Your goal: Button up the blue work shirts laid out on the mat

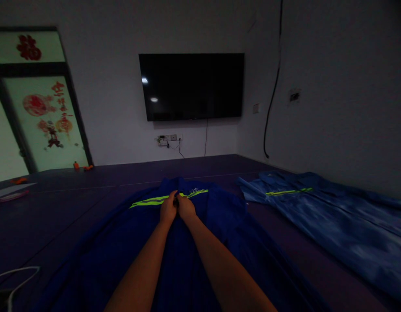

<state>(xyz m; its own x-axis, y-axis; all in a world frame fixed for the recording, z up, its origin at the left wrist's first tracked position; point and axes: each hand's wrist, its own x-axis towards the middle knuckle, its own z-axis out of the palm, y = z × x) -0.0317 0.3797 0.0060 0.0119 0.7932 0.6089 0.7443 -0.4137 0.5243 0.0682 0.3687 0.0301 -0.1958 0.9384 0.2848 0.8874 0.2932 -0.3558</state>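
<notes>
A dark blue work jacket [129, 242] lies spread out in front of me, with a yellow-green reflective stripe across its chest and a small pale emblem above the stripe. Side by side at the jacket's front opening, just at the stripe, are my left hand [168, 209] and my right hand [186, 208]. Both are closed, thumbs almost touching, pinching the two front edges of the jacket. A small dark spot shows between the fingertips; what it is, I cannot tell.
A second, faded blue jacket [343, 229] lies to the right on the purple surface [90, 195]. A white cable [21, 269] is at lower left, and small orange objects [88, 167] lie near the door [44, 117]. A television [192, 86] hangs on the wall.
</notes>
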